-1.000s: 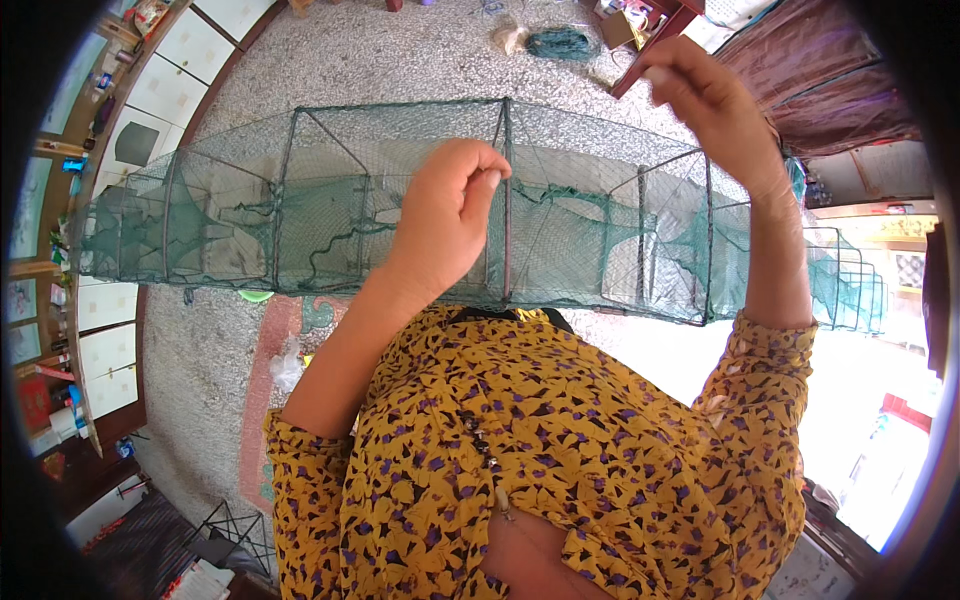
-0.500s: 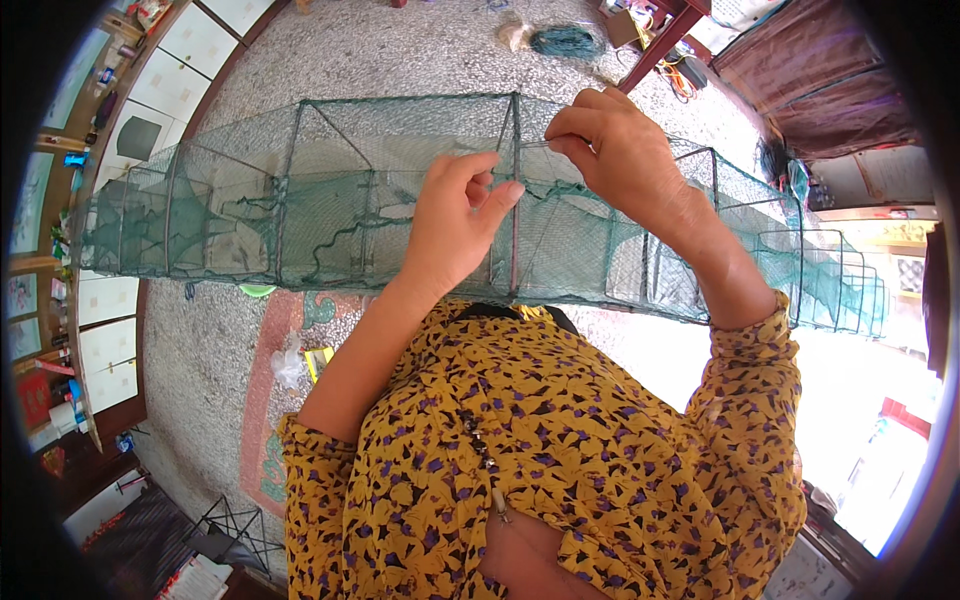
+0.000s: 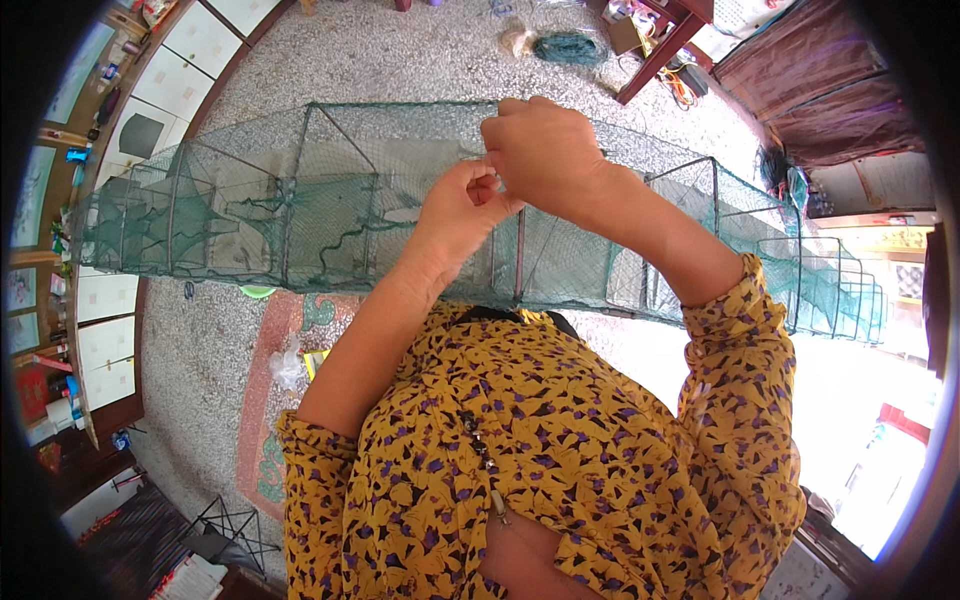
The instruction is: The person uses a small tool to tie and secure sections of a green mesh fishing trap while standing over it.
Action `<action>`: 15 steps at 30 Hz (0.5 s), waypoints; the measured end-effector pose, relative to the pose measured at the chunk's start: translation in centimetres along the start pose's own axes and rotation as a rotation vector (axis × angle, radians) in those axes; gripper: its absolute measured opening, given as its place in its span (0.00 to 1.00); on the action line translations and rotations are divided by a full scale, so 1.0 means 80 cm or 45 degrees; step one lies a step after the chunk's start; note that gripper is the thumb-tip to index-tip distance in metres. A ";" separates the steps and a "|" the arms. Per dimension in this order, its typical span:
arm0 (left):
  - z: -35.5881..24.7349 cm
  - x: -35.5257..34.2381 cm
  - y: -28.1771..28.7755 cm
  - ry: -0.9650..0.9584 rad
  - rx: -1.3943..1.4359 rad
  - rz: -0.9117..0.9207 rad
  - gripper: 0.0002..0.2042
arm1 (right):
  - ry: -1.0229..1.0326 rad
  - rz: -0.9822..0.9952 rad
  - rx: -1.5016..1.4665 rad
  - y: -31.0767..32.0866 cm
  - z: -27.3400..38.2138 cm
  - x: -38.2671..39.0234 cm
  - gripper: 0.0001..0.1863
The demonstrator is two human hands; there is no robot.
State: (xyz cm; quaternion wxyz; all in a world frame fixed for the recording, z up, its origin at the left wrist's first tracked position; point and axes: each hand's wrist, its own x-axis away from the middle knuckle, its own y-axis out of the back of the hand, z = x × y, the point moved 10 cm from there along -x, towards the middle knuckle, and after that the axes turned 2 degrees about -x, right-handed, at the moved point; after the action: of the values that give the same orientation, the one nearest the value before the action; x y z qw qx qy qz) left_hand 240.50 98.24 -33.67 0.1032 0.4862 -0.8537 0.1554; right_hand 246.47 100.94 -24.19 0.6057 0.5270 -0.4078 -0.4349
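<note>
A long green mesh net trap with dark rectangular frames stretches across in front of me from left to right. Both hands meet at one frame upright near its middle. My left hand has its fingers curled and the thumb against them, just left of the upright. My right hand is closed at the upper end of that frame, covering its top corner, and its fingers touch or overlap the left fingertips. Whatever sits between the fingers of either hand is hidden or too small to make out.
Green netting or cord lies bundled on the speckled floor beyond the trap. A dark red table leg stands at the far right. White cabinets line the left wall. A clear plastic bag lies on the floor at left.
My right hand has moved left and slightly down, from right of the upright onto it, meeting the left hand. My left hand has stayed nearly in place, its fingers curling closer together.
</note>
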 end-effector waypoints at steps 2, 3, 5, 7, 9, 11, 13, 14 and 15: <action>-0.002 0.002 -0.001 0.019 0.008 0.004 0.19 | 0.002 0.050 0.151 0.002 0.012 -0.010 0.05; -0.010 0.006 -0.004 0.009 0.029 0.011 0.20 | 0.017 0.049 0.193 0.006 0.019 -0.015 0.05; -0.028 0.010 -0.010 -0.041 0.096 0.012 0.23 | 0.074 -0.105 0.085 0.018 0.034 -0.023 0.06; -0.043 0.012 -0.013 -0.119 0.189 0.002 0.25 | 0.160 -0.411 -0.215 0.036 0.044 -0.023 0.07; -0.040 0.010 -0.010 -0.146 0.098 0.005 0.25 | 0.177 -0.527 -0.464 0.071 0.053 -0.024 0.08; -0.029 0.008 -0.005 -0.131 0.001 -0.037 0.25 | 0.201 -0.657 -0.783 0.115 0.050 -0.023 0.09; -0.014 0.005 0.003 -0.074 -0.097 -0.124 0.25 | 0.230 -0.792 -1.171 0.156 0.027 -0.016 0.11; -0.018 0.007 0.004 -0.068 -0.137 -0.133 0.26 | 0.334 -0.976 -1.055 0.187 0.016 -0.007 0.11; -0.025 0.011 0.003 -0.062 -0.172 -0.132 0.26 | 0.390 -1.075 -1.054 0.212 0.003 0.007 0.11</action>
State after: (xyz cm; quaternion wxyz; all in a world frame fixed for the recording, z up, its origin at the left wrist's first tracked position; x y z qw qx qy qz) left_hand 239.94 98.39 -31.57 0.1230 0.5252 -0.8382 0.0800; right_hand 248.06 101.45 -7.26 0.5871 0.4205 0.1310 -0.6792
